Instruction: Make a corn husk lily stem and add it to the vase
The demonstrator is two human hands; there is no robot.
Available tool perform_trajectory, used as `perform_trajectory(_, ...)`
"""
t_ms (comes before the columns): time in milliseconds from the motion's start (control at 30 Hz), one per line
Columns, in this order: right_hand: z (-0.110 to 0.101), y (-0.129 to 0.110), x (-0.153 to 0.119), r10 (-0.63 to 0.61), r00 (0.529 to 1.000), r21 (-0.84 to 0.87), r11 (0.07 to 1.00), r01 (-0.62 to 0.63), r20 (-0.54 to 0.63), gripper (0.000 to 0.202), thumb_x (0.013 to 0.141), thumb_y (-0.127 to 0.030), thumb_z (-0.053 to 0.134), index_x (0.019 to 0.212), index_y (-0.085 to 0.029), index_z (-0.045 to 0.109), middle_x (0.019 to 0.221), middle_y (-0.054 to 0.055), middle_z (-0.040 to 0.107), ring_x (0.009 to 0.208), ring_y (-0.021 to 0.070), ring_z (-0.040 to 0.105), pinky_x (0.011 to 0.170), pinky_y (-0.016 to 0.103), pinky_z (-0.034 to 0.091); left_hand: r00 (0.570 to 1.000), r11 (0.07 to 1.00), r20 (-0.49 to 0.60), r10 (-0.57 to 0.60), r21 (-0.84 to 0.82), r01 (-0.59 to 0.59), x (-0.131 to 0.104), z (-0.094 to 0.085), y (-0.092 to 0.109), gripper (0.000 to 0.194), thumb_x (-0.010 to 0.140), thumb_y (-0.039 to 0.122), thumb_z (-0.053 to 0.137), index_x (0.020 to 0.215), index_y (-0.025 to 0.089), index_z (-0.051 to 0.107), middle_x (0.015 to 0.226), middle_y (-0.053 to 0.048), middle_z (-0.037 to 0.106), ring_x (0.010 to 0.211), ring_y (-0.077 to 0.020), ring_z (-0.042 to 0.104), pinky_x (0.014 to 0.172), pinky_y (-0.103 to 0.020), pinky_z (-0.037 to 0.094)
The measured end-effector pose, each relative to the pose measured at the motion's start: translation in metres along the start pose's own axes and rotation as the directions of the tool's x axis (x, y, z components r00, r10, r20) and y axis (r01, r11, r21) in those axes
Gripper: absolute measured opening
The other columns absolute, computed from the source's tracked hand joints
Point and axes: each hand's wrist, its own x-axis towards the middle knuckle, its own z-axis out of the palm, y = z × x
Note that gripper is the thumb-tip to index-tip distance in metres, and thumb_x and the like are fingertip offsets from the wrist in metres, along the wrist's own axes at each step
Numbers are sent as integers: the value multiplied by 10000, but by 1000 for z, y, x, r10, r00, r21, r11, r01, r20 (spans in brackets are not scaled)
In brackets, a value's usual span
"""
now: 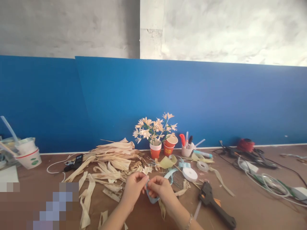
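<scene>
Near the middle of the table, my left hand (pixel 135 186) and my right hand (pixel 159 187) meet, fingertips pinched close together. A small pale flower (pixel 147 170) shows just above the fingertips; what the fingers grip is too small to make out. Under the hands lies a light blue object (pixel 153 200), partly hidden. Dried pale husks (pixel 112 163) are piled to the left. Behind the hands, pale flowers with green stems (pixel 155 126) stand in a red and white paper cup (pixel 155 151).
A black glue gun (pixel 213 203) lies at the right, beside a white tape roll (pixel 190 174). A cup of pens (pixel 186 151) stands behind. Cables (pixel 271 185) sprawl at far right; a white tub (pixel 30 158) is far left. A blue partition (pixel 192 102) borders the table.
</scene>
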Motion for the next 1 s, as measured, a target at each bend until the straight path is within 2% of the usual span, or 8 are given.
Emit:
perform_trajectory(133,-6,-3,-2,10,992,84,996,-21,128,387,568,-438,770,689,-120,584,615,19,642,413,64,525,407,174,356,994,997,109,-28,-69,35,0,-5,4,299,634,402,703,607,143,556,444,42,518,411,-71,421,401,-182,311)
perform_trajectory(267,-5,-6,-5,12,989,107,994,-28,148,357,570,-399,778,668,-119,579,592,9,626,385,51,496,379,166,327,978,985,202,-60,-146,91,1,-10,5,268,644,359,720,650,139,566,475,37,538,459,-72,458,436,-177,327)
perform_trajectory(400,-2,-10,-7,9,987,124,992,-29,161,345,560,-384,783,644,-115,583,589,12,619,388,49,487,372,165,310,969,978,234,-75,-171,117,1,-11,6,260,630,340,730,693,134,585,494,33,552,479,-80,482,437,-176,331)
perform_trajectory(567,-2,-6,-4,1,993,98,995,-12,115,358,539,-397,781,640,-127,569,587,9,620,389,55,487,358,164,298,980,992,193,-55,-100,76,2,-9,3,253,638,357,704,670,143,572,461,44,536,432,-68,442,409,-173,321)
perform_trajectory(700,-3,0,1,-28,999,14,1000,28,43,386,520,-441,767,616,-142,544,506,-9,581,366,67,466,353,177,306,990,999,134,-36,-23,39,6,-7,-1,275,623,391,689,657,136,593,417,56,506,388,-63,409,392,-179,328)
perform_trajectory(867,-1,4,4,-51,998,-39,998,50,-24,378,539,-462,735,626,-155,532,457,-24,553,375,84,473,381,196,340,997,992,39,-60,115,55,7,-3,-7,309,658,432,636,713,130,603,351,55,492,293,-61,351,324,-176,240)
perform_trajectory(1000,1,6,5,-53,996,-47,998,50,-65,407,527,-493,729,622,-161,514,431,-26,541,365,86,459,384,201,339,1000,995,-10,-27,93,28,2,1,-9,289,685,422,615,721,137,583,387,42,525,306,-60,372,336,-172,245)
